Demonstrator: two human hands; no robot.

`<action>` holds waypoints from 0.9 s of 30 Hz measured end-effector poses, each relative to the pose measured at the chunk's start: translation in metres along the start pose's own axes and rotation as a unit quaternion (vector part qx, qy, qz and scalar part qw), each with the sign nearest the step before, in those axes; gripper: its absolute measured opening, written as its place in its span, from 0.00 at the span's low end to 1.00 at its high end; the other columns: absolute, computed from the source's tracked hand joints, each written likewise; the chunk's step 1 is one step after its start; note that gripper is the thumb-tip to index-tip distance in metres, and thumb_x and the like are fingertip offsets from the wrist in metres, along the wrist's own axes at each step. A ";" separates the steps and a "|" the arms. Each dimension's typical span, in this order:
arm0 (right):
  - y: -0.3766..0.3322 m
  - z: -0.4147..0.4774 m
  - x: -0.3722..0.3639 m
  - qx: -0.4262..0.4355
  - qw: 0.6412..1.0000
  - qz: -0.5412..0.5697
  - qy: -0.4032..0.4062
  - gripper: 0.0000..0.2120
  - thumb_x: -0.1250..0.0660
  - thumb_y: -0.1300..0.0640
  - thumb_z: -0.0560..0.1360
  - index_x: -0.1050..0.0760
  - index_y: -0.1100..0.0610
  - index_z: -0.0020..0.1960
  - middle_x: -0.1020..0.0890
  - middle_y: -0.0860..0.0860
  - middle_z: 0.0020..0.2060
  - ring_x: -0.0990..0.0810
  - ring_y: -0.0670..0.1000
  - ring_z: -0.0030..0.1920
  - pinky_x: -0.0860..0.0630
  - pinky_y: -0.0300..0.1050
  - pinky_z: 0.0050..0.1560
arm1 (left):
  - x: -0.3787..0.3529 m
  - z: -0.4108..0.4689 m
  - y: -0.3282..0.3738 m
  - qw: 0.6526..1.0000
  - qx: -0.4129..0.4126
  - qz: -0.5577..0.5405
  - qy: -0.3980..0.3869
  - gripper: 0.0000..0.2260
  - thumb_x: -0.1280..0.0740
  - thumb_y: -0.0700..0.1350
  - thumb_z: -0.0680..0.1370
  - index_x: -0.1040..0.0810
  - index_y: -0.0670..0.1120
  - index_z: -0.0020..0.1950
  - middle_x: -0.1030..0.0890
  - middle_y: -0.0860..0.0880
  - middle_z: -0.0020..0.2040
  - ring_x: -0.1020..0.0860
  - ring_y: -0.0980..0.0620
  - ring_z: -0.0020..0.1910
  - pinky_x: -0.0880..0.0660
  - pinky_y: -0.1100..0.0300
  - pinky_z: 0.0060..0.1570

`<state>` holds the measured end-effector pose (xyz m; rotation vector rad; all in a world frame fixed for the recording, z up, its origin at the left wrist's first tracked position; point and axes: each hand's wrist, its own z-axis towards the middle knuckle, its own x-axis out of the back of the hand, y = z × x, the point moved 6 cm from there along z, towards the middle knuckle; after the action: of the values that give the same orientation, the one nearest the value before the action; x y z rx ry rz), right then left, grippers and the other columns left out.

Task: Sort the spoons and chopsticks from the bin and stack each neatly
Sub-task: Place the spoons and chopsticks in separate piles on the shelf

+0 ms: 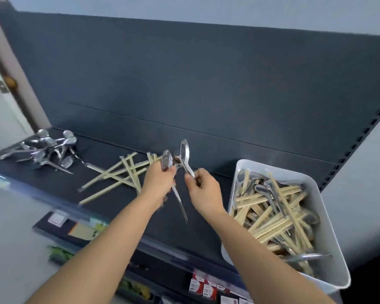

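Note:
My left hand point(158, 180) grips a metal spoon point(167, 160) near its bowl, the handle pointing down toward me. My right hand point(203, 190) pinches the handle of a second spoon point(185, 150), bowl upward, close beside the first. Both are held above the dark shelf point(110, 200). A loose pile of wooden chopsticks point(121, 174) lies on the shelf just left of my hands. A heap of metal spoons point(46, 150) sits at the shelf's far left. The white bin point(336, 244) at the right holds several mixed chopsticks and spoons.
The shelf's dark back panel point(206, 84) rises behind everything. A perforated upright point(358, 141) stands at the right. Below the front edge are price tags point(57, 218) and red-and-white boxes point(204, 286) on a lower shelf. A door with a knob point(9, 82) is far left.

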<state>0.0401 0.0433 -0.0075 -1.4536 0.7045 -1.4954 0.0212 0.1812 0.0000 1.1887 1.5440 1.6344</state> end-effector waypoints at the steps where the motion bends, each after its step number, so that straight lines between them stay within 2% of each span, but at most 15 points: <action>1: -0.007 0.000 -0.018 0.001 1.000 0.007 -0.013 0.14 0.37 0.51 0.79 0.32 0.56 0.38 0.29 0.45 0.28 0.32 0.45 0.29 0.33 0.44 0.35 | 0.019 0.002 -0.005 1.000 0.001 0.004 0.012 0.08 0.40 0.38 0.80 0.23 0.45 0.46 0.26 0.47 0.32 0.28 0.48 0.31 0.31 0.56 0.34; 3: -0.023 0.000 -0.055 0.002 0.999 0.016 -0.037 0.14 0.36 0.51 0.79 0.32 0.55 0.37 0.28 0.45 0.28 0.32 0.45 0.29 0.32 0.44 0.35 | 0.058 0.007 -0.015 0.999 0.006 0.002 0.035 0.09 0.40 0.37 0.80 0.23 0.47 0.44 0.25 0.48 0.32 0.26 0.49 0.32 0.30 0.57 0.35; 6: -0.048 0.002 -0.112 0.005 0.998 0.013 -0.058 0.15 0.36 0.49 0.79 0.33 0.51 0.35 0.27 0.45 0.28 0.30 0.47 0.30 0.29 0.48 0.35 | 0.117 0.018 -0.031 0.998 0.014 0.011 0.067 0.10 0.40 0.37 0.79 0.24 0.49 0.43 0.25 0.48 0.33 0.27 0.49 0.32 0.32 0.59 0.30; 10: -0.079 0.005 -0.186 0.023 0.997 -0.005 -0.073 0.16 0.39 0.47 0.80 0.31 0.55 0.37 0.28 0.47 0.28 0.31 0.48 0.29 0.33 0.47 0.35 | 0.193 0.035 -0.053 0.995 0.025 0.038 0.089 0.07 0.40 0.38 0.79 0.24 0.45 0.44 0.24 0.47 0.34 0.26 0.49 0.32 0.31 0.59 0.31; 12: -0.093 0.006 -0.219 0.033 0.997 -0.011 -0.070 0.17 0.39 0.48 0.80 0.34 0.52 0.34 0.29 0.46 0.27 0.32 0.47 0.28 0.35 0.45 0.32 | 0.228 0.044 -0.064 0.994 0.032 0.055 0.091 0.06 0.40 0.39 0.80 0.24 0.43 0.45 0.24 0.46 0.34 0.25 0.48 0.32 0.31 0.59 0.31; 15: -0.110 0.008 -0.263 0.041 0.996 -0.027 -0.077 0.19 0.41 0.49 0.81 0.36 0.54 0.34 0.30 0.47 0.27 0.33 0.47 0.28 0.38 0.44 0.30 | 0.271 0.060 -0.079 0.992 0.038 0.066 0.101 0.06 0.39 0.40 0.80 0.24 0.46 0.44 0.24 0.46 0.34 0.24 0.46 0.34 0.31 0.59 0.34; 20: -0.123 0.026 -0.319 0.025 0.994 -0.052 -0.091 0.20 0.43 0.50 0.82 0.38 0.55 0.32 0.31 0.49 0.27 0.34 0.49 0.29 0.38 0.47 0.32 | 0.321 0.082 -0.097 0.991 0.053 0.066 0.105 0.07 0.40 0.40 0.81 0.25 0.47 0.46 0.23 0.47 0.36 0.25 0.50 0.33 0.32 0.61 0.29; 27: -0.129 0.081 -0.386 -0.022 0.993 -0.025 -0.110 0.20 0.46 0.48 0.82 0.36 0.55 0.35 0.30 0.49 0.30 0.32 0.51 0.32 0.35 0.46 0.35 | 0.364 0.147 -0.117 0.989 0.060 0.082 0.107 0.06 0.40 0.41 0.81 0.24 0.49 0.48 0.24 0.49 0.35 0.26 0.51 0.32 0.32 0.59 0.33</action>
<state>0.0515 0.4550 -0.0576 -1.6512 0.5736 -1.3375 -0.0212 0.5854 -0.0492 1.2665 1.7383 1.8492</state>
